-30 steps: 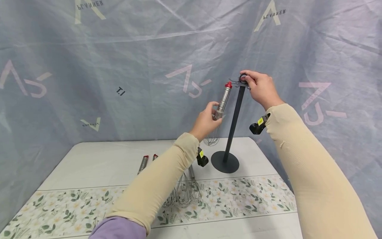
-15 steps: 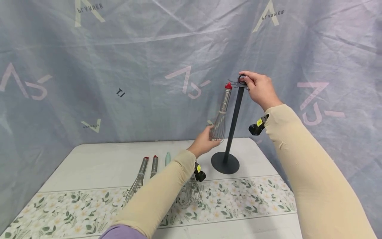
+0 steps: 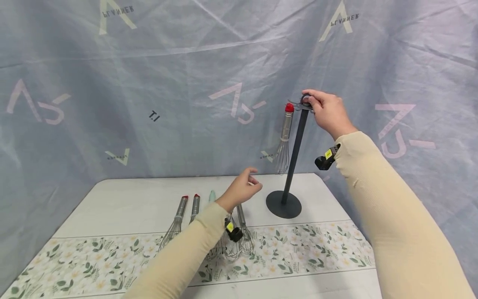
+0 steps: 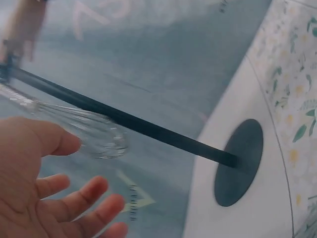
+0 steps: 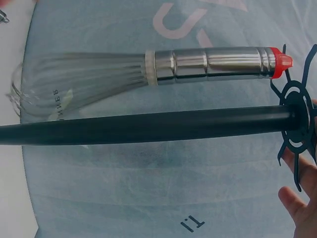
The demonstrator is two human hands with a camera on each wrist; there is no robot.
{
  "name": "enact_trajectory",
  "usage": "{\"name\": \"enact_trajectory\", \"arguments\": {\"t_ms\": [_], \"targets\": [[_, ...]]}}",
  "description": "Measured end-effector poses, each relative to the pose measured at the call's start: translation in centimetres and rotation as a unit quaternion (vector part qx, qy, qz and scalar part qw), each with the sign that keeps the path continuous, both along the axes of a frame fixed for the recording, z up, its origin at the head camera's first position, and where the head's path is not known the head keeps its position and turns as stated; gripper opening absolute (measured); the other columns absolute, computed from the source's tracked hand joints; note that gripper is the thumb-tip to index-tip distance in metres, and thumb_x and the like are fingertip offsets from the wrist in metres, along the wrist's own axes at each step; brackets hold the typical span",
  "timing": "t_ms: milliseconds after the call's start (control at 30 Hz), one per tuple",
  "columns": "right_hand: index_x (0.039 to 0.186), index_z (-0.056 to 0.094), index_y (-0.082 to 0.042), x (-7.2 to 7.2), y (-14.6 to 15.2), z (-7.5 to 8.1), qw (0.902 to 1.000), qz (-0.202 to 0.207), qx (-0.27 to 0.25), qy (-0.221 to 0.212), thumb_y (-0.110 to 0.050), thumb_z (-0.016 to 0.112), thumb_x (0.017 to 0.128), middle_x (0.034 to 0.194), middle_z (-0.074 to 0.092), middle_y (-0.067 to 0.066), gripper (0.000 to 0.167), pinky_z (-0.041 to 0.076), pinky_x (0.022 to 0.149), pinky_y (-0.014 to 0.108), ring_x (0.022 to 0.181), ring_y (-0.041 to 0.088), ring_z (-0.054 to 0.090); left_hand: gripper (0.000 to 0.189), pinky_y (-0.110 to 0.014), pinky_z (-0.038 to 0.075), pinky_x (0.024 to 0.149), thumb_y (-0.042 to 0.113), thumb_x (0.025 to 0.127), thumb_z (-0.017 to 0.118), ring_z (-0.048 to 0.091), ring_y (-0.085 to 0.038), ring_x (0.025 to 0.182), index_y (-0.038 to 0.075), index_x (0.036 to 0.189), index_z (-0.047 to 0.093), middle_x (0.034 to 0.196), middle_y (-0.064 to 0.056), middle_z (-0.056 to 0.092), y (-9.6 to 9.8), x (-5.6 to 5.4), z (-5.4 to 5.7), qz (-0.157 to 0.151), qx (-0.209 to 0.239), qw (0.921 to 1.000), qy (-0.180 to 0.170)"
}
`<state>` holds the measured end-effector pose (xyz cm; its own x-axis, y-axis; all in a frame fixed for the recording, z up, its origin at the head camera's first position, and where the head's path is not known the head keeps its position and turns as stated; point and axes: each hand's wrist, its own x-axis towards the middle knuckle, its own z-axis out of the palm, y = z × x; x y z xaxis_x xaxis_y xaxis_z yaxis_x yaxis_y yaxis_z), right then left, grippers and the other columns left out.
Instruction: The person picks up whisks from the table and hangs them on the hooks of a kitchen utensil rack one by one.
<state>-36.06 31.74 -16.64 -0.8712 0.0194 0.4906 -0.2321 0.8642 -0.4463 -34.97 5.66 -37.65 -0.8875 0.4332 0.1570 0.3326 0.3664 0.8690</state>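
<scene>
A steel whisk (image 3: 286,128) with a red end cap hangs from a hook of a dark metal stand (image 3: 295,158), its wires pointing down beside the pole. In the right wrist view the red cap (image 5: 282,63) meets one of the curved hooks (image 5: 292,91). My right hand (image 3: 329,111) pinches the ring at the stand's top. Lower and to the left of the hanging whisk, my left hand (image 3: 240,190) is in the air with nothing in it. Its fingers (image 4: 81,203) are spread and loosely bent in the left wrist view.
Several more whisks (image 3: 177,220) lie side by side across the floral strip of the white table (image 3: 130,203), partly hidden by the left forearm. One has a mint-green handle (image 3: 212,195). The stand's round base (image 3: 284,204) rests at the table's back right. A grey printed curtain (image 3: 168,104) hangs behind.
My left hand has let go of the whisk and moved down and left, away from it. The whisk now hangs by itself. My right hand has stayed on the stand's ring.
</scene>
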Motion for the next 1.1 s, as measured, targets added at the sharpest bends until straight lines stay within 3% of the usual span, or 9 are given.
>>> {"name": "enact_trajectory", "arguments": {"t_ms": [200,500,767,967,1100], "targets": [[0.152,0.048,-0.035,0.0,0.2,-0.1,1.0,0.002,0.003,0.006,-0.038,0.036,0.11,0.139,0.063,0.001,0.043,0.034,0.05,0.034,0.053,0.022,0.036,0.049,-0.042,0.053,0.085,0.025,0.101,0.063,0.065,-0.019,0.102,0.018,0.147,0.047,0.115,-0.002,0.065,-5.5,2.2,-0.2,0.002,0.008,0.9997,0.021],[0.152,0.048,-0.036,-0.1,0.3,0.0,1.0,0.001,0.005,0.006,-0.039,0.036,0.11,0.139,0.062,0.001,0.043,0.035,0.051,0.034,0.054,0.023,0.037,0.045,-0.046,0.052,0.088,0.019,0.103,0.061,0.063,-0.031,0.108,0.009,0.145,0.049,0.123,-0.016,0.064,-13.1,2.7,-1.0,0.069,0.031,0.9958,0.052],[0.151,0.049,-0.035,-0.3,0.1,-0.2,0.9999,0.002,0.005,0.009,-0.039,0.036,0.11,0.138,0.063,0.001,0.043,0.035,0.054,0.035,0.058,0.024,0.038,0.046,-0.05,0.049,0.093,0.02,0.105,0.057,0.062,-0.036,0.111,0.004,0.147,0.045,0.125,-0.022,0.06,-18.2,2.4,-3.8,0.145,0.038,0.9884,0.025],[0.152,0.048,-0.035,-0.3,0.0,-0.3,0.9999,0.007,0.002,0.007,-0.04,0.036,0.11,0.139,0.062,0.002,0.044,0.035,0.053,0.034,0.056,0.024,0.038,0.051,-0.053,0.048,0.093,0.021,0.104,0.059,0.058,-0.039,0.115,0.004,0.148,0.043,0.127,-0.025,0.059,-20.3,2.1,-6.2,0.19,0.022,0.9815,-0.009],[0.152,0.048,-0.036,-0.2,0.1,-0.3,1.0,0.003,-0.001,0.007,-0.04,0.037,0.11,0.139,0.063,0.002,0.043,0.035,0.051,0.034,0.054,0.023,0.037,0.058,-0.048,0.052,0.082,0.025,0.102,0.062,0.062,-0.037,0.104,0.004,0.151,0.04,0.127,-0.026,0.059,-21.1,1.8,-7.4,0.222,-0.009,0.9748,-0.02]]}}
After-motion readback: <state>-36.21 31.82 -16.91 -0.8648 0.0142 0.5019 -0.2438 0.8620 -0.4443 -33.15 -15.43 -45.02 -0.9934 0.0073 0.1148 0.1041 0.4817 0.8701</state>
